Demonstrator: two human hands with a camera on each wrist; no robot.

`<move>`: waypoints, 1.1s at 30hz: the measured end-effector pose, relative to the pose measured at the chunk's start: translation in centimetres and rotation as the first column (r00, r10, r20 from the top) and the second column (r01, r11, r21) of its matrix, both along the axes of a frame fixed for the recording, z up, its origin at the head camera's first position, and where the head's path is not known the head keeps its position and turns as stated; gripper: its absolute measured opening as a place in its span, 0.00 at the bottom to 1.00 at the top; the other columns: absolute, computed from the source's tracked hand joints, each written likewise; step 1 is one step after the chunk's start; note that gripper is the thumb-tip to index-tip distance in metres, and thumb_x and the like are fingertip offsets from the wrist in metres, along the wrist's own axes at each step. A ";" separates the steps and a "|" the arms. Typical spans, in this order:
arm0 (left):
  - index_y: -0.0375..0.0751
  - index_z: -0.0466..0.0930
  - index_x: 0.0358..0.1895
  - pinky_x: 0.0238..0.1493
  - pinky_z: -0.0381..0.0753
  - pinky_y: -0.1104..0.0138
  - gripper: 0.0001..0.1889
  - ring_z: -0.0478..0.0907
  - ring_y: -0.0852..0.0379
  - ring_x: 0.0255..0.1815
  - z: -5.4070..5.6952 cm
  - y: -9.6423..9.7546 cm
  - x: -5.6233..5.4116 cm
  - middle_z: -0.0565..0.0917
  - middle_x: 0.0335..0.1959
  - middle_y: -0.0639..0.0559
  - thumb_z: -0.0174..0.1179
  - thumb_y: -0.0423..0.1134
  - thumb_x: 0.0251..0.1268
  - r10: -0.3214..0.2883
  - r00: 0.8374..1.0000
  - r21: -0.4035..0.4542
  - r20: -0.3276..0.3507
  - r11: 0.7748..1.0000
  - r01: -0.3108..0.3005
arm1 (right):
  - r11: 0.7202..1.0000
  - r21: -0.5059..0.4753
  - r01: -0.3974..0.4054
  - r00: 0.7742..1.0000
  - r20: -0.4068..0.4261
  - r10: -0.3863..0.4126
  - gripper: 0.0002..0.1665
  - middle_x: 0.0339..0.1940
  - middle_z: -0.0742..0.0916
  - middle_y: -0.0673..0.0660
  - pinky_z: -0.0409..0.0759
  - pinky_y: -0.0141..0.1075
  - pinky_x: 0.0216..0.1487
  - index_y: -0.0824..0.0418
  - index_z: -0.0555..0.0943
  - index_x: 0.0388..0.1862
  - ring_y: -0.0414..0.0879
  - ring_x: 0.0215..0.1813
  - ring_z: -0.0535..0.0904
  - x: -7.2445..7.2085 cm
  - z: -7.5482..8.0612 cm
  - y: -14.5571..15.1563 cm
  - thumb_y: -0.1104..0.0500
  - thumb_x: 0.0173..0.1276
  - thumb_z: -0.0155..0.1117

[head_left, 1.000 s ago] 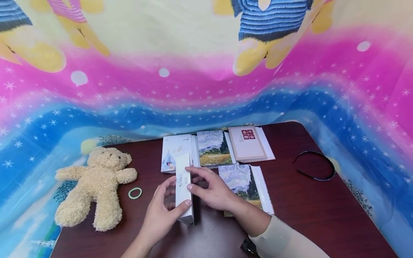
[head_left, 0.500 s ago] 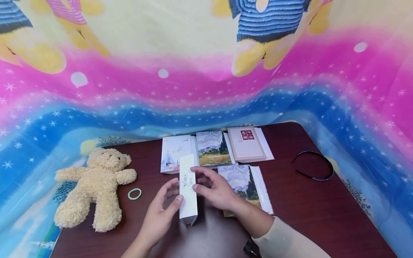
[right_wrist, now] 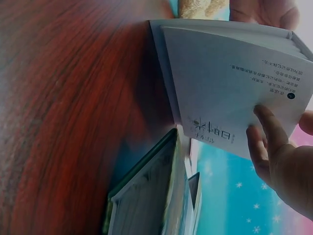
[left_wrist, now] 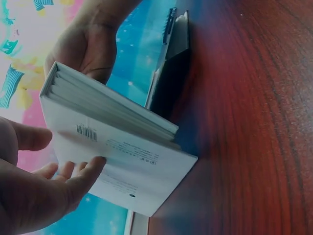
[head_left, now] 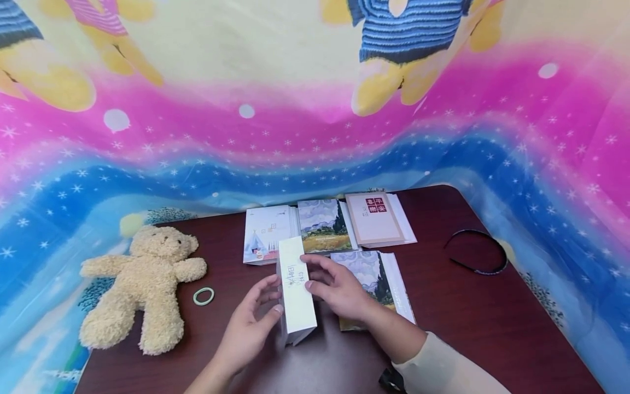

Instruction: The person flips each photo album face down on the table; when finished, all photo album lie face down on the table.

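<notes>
Album (head_left: 298, 303) stands spine-up, shifted rightward; we note left hand (head_left: 250, 323) and right hand (head_left: 339, 291) spread at its covers, apparently steadying rather than gripping.

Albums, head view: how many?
5: spine-up album between left hand and right hand; tent album, landscape album, pink album in the back row; front landscape album partly behind right forearm. Others may be hidden.

Looks like smooth, matt card on white album (head_left: 297, 290), with paper-like pages (left_wrist: 93, 101). Shows glossy, wood-grained finish on tabletop (head_left: 477, 323); rough, curly plush on teddy bear (head_left: 153, 285); smooth, printed cloth on backdrop (head_left: 295, 131); matt cloth on sleeve (head_left: 445, 365).
</notes>
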State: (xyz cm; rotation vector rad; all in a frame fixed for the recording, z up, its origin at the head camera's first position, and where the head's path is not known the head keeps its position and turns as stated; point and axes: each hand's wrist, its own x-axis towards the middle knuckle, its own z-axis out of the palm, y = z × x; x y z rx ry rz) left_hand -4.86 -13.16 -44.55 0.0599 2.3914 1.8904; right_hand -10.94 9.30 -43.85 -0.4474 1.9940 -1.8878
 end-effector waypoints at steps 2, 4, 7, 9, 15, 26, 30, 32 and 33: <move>0.43 0.71 0.74 0.60 0.80 0.63 0.30 0.76 0.47 0.66 -0.2 0.1 -0.1 0.78 0.68 0.49 0.65 0.29 0.70 0.001 1.000 -0.021 0.022 1.000 0.000 | 1.000 0.008 -0.003 1.000 -0.004 0.003 0.32 0.69 0.79 0.61 0.85 0.43 0.57 0.55 0.69 0.78 0.57 0.66 0.79 0.0 -0.1 0.3 0.63 0.77 0.61; 0.43 0.72 0.73 0.59 0.81 0.64 0.30 0.76 0.46 0.66 -0.4 0.1 -0.1 0.78 0.67 0.48 0.67 0.31 0.69 -0.003 0.999 -0.025 0.032 1.000 0.004 | 1.000 0.020 -0.005 1.000 -0.004 0.006 0.32 0.68 0.79 0.61 0.85 0.43 0.57 0.54 0.69 0.78 0.56 0.66 0.79 -0.1 -0.2 0.5 0.63 0.77 0.61; 0.42 0.75 0.71 0.59 0.81 0.63 0.29 0.77 0.45 0.65 -0.5 0.2 -0.3 0.78 0.66 0.47 0.69 0.33 0.68 -0.011 0.999 -0.036 0.032 0.999 0.012 | 0.999 0.036 -0.004 1.000 0.004 0.004 0.31 0.69 0.79 0.61 0.84 0.44 0.58 0.54 0.70 0.78 0.56 0.67 0.79 -0.1 -0.5 0.9 0.62 0.77 0.61; 0.42 0.76 0.70 0.59 0.82 0.62 0.28 0.77 0.43 0.65 -0.6 0.3 -0.5 0.77 0.67 0.46 0.70 0.34 0.67 -0.014 0.999 -0.030 0.037 0.999 0.015 | 0.999 0.035 -0.005 1.000 0.011 0.005 0.31 0.68 0.79 0.62 0.84 0.45 0.58 0.55 0.70 0.78 0.57 0.67 0.79 -0.1 -0.6 1.1 0.62 0.78 0.60; 0.41 0.78 0.68 0.56 0.84 0.61 0.28 0.77 0.43 0.65 -0.9 0.4 -1.0 0.76 0.67 0.45 0.72 0.36 0.66 -0.023 0.997 -0.036 0.068 0.999 0.025 | 1.000 0.020 -0.013 1.000 0.024 0.013 0.31 0.67 0.79 0.63 0.84 0.45 0.58 0.57 0.68 0.78 0.57 0.66 0.79 -0.2 -0.7 1.5 0.64 0.78 0.59; 0.46 0.80 0.67 0.60 0.80 0.46 0.27 0.75 0.47 0.63 -1.6 0.3 -1.4 0.76 0.66 0.50 0.73 0.39 0.64 -0.037 0.998 -0.124 0.040 0.991 0.042 | 0.999 0.050 0.015 1.000 0.015 -0.016 0.32 0.67 0.78 0.65 0.84 0.43 0.57 0.60 0.69 0.77 0.57 0.65 0.79 -0.2 -1.4 2.1 0.66 0.76 0.60; 0.47 0.81 0.66 0.59 0.81 0.44 0.27 0.74 0.46 0.63 -2.0 0.3 -1.5 0.76 0.66 0.50 0.74 0.41 0.64 -0.051 0.998 -0.155 0.035 0.986 0.056 | 0.997 0.072 0.014 1.000 0.012 -0.015 0.32 0.67 0.79 0.65 0.84 0.42 0.57 0.61 0.69 0.77 0.57 0.65 0.79 -0.2 -1.8 2.3 0.66 0.76 0.61; 0.48 0.81 0.66 0.58 0.81 0.45 0.26 0.74 0.46 0.63 -2.2 0.2 -1.6 0.76 0.66 0.51 0.74 0.42 0.64 -0.054 0.998 -0.185 0.029 0.981 0.058 | 0.996 0.083 0.013 1.000 0.015 -0.015 0.32 0.67 0.79 0.65 0.84 0.43 0.57 0.61 0.69 0.77 0.57 0.64 0.80 -0.2 -2.0 2.3 0.66 0.75 0.61; 0.48 0.81 0.65 0.58 0.82 0.45 0.26 0.75 0.46 0.63 -2.2 0.1 -1.6 0.77 0.66 0.51 0.74 0.42 0.64 -0.057 0.998 -0.200 0.019 0.978 0.060 | 0.996 0.084 0.013 1.000 0.020 -0.015 0.32 0.67 0.79 0.66 0.84 0.43 0.56 0.62 0.69 0.77 0.58 0.64 0.80 -0.2 -2.1 2.3 0.66 0.75 0.62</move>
